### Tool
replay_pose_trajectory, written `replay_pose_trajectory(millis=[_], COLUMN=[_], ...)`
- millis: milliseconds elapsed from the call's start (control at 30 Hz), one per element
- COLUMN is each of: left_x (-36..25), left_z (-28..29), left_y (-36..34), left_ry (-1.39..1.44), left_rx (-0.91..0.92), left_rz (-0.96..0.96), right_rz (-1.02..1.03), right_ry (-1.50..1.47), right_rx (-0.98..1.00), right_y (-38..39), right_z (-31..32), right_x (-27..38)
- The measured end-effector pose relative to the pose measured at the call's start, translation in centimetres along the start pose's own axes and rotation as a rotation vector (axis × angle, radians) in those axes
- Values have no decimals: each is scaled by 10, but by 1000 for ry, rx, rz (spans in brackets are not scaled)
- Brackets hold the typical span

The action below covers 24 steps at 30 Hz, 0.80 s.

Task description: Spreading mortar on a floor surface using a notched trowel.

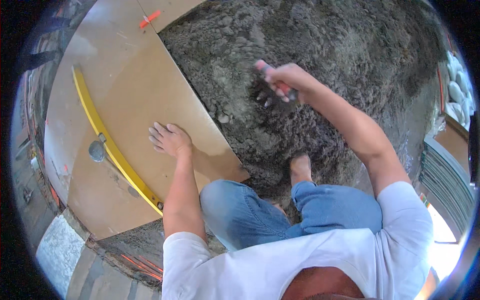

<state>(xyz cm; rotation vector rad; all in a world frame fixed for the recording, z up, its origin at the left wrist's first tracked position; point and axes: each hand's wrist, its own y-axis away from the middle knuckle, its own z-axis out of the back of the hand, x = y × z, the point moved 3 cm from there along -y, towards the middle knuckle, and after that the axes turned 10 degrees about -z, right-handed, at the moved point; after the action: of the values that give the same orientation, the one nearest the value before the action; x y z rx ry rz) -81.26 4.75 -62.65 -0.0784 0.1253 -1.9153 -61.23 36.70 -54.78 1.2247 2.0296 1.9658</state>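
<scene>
My left hand lies flat on a large tan tile, its fingers stretched out and nothing in them. My right hand is wrapped round the red handle of a tool above rough grey mortar. Motion smears that tool, and its working end cannot be made out against the mortar. Left of my left hand, a long yellow spirit level rests across the tile. Beside it lies a mallet with a round grey head, its handle running partly along the level.
An orange tile wedge sits at a joint at the far edge. My bare foot stands on the mortar. On the right are stacked sheets or tiles and white bags. Orange tubing emerges at the lower left.
</scene>
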Motion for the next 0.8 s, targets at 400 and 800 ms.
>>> replay_pose_trajectory(millis=[400,800], left_x=[-1,-3], left_z=[4,0], left_y=[-5,-9], left_ry=[7,-15], left_rx=[25,29], left_rz=[26,28], right_rz=[-200,42], right_ry=[21,-235], right_rx=[-27,104], right_y=[133,-38], right_z=[-10,-80], right_x=[-49,-11])
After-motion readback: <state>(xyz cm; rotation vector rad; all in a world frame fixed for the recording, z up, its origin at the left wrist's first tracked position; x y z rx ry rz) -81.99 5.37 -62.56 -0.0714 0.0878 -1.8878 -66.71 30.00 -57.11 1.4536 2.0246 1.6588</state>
